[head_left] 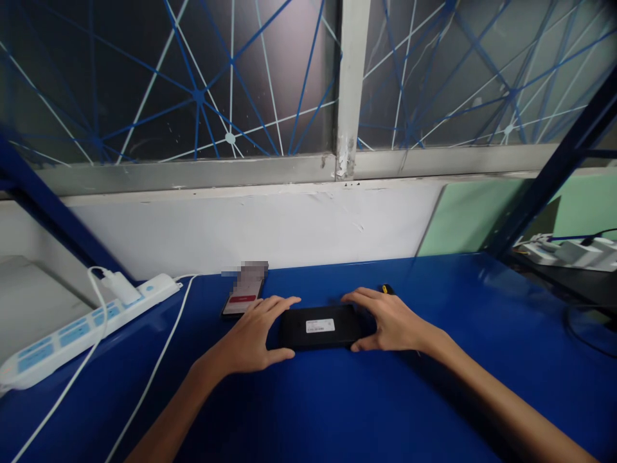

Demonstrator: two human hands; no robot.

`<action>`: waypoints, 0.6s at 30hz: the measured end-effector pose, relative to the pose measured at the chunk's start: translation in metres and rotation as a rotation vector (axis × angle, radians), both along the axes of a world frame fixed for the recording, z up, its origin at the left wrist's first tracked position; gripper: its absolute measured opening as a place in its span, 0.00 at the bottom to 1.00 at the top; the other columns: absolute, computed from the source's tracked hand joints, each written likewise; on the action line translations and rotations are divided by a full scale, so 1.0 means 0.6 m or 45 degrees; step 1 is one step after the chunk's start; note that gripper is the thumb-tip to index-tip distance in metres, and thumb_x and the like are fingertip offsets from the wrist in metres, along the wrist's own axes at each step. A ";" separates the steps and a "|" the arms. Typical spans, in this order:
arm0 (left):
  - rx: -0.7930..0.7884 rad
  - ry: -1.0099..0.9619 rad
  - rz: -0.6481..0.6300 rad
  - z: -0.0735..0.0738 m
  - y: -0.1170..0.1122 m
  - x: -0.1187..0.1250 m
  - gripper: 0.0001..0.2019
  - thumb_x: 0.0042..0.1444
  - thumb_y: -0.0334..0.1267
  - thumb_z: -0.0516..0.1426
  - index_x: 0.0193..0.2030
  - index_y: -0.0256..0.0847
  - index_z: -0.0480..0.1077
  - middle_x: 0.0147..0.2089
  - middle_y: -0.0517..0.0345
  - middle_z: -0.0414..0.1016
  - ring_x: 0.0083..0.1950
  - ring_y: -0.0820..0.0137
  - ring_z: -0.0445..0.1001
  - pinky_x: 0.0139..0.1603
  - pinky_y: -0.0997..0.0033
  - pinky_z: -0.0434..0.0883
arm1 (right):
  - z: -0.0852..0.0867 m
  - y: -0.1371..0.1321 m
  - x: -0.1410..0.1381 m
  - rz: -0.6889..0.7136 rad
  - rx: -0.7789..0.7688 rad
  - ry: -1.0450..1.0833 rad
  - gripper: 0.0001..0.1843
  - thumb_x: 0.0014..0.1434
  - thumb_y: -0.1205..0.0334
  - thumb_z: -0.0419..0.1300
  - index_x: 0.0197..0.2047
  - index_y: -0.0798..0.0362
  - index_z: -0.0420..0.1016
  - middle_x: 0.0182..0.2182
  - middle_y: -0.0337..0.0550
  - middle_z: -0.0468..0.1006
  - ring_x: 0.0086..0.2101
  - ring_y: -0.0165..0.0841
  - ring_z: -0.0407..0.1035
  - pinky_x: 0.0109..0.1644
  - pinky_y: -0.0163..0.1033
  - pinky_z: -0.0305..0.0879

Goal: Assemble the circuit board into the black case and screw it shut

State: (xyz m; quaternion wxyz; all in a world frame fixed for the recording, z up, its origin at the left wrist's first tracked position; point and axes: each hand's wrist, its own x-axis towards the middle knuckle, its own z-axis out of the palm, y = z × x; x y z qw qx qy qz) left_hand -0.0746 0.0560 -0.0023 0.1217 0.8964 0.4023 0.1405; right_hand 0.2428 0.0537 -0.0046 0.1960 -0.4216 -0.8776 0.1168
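Note:
A flat black box (294, 329) with a white printed label on its upper face lies on the blue table (308, 411), between my two hands. My left hand (255, 334) is open at the box's left end, thumb at the near side and fingers stretched out past the far side. Around the right end, my right hand (385, 321) has its thumb and fingers apart, with the thumb by the near corner; whether it touches is hard to tell. Just beyond my left fingers lies a phone (243, 297) with a lit, partly blurred screen and a red bar.
A small black item with a yellow mark (387, 289) is partly hidden behind my right hand. At left, a white power strip (91, 328) holds a plugged-in charger (120, 287); white cables (159, 360) cross the table. Blue frame posts (544, 161) and a white wall (270, 225) bound the table.

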 end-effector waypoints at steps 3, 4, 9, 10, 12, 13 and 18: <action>0.050 0.034 -0.009 -0.006 0.000 0.005 0.41 0.51 0.49 0.64 0.69 0.51 0.50 0.66 0.48 0.61 0.64 0.50 0.62 0.61 0.43 0.61 | 0.011 0.004 0.008 -0.055 0.064 0.037 0.40 0.46 0.37 0.66 0.58 0.47 0.66 0.55 0.50 0.70 0.45 0.44 0.72 0.44 0.46 0.69; 0.057 0.046 -0.001 -0.008 0.000 0.006 0.40 0.52 0.49 0.64 0.69 0.51 0.52 0.65 0.48 0.62 0.63 0.50 0.63 0.61 0.43 0.61 | 0.014 0.008 0.013 -0.097 0.102 0.060 0.37 0.49 0.37 0.64 0.58 0.47 0.66 0.55 0.50 0.70 0.44 0.43 0.73 0.43 0.45 0.69; 0.052 0.089 0.056 -0.009 -0.001 0.011 0.37 0.50 0.47 0.65 0.66 0.51 0.57 0.63 0.49 0.65 0.61 0.50 0.65 0.58 0.46 0.65 | 0.017 0.036 0.059 -0.518 0.290 -0.014 0.22 0.60 0.44 0.57 0.50 0.49 0.71 0.44 0.45 0.77 0.33 0.35 0.74 0.32 0.38 0.65; 0.045 0.098 0.065 -0.007 -0.002 0.011 0.38 0.49 0.47 0.65 0.67 0.51 0.57 0.63 0.50 0.65 0.61 0.50 0.65 0.57 0.46 0.65 | 0.015 0.042 0.069 -0.591 0.274 -0.079 0.22 0.60 0.44 0.57 0.50 0.50 0.71 0.41 0.45 0.78 0.33 0.37 0.74 0.30 0.37 0.63; 0.015 0.119 0.087 -0.004 -0.004 0.010 0.39 0.49 0.46 0.66 0.67 0.52 0.56 0.63 0.50 0.65 0.60 0.51 0.66 0.56 0.47 0.66 | 0.007 0.053 0.086 -0.717 0.208 -0.232 0.26 0.58 0.40 0.57 0.51 0.51 0.71 0.33 0.45 0.79 0.31 0.40 0.75 0.27 0.36 0.58; 0.001 0.129 0.093 -0.002 -0.006 0.010 0.39 0.49 0.46 0.65 0.67 0.52 0.56 0.63 0.50 0.65 0.59 0.51 0.66 0.56 0.48 0.66 | 0.002 0.057 0.092 -0.760 0.155 -0.290 0.29 0.57 0.38 0.57 0.51 0.51 0.71 0.30 0.45 0.79 0.31 0.42 0.74 0.26 0.36 0.56; 0.139 0.132 0.063 0.001 -0.015 0.028 0.36 0.52 0.53 0.62 0.66 0.47 0.59 0.60 0.47 0.66 0.58 0.51 0.66 0.57 0.47 0.64 | -0.025 0.069 0.099 -0.704 -0.096 -0.290 0.31 0.51 0.35 0.60 0.48 0.52 0.73 0.30 0.50 0.79 0.32 0.46 0.74 0.27 0.36 0.54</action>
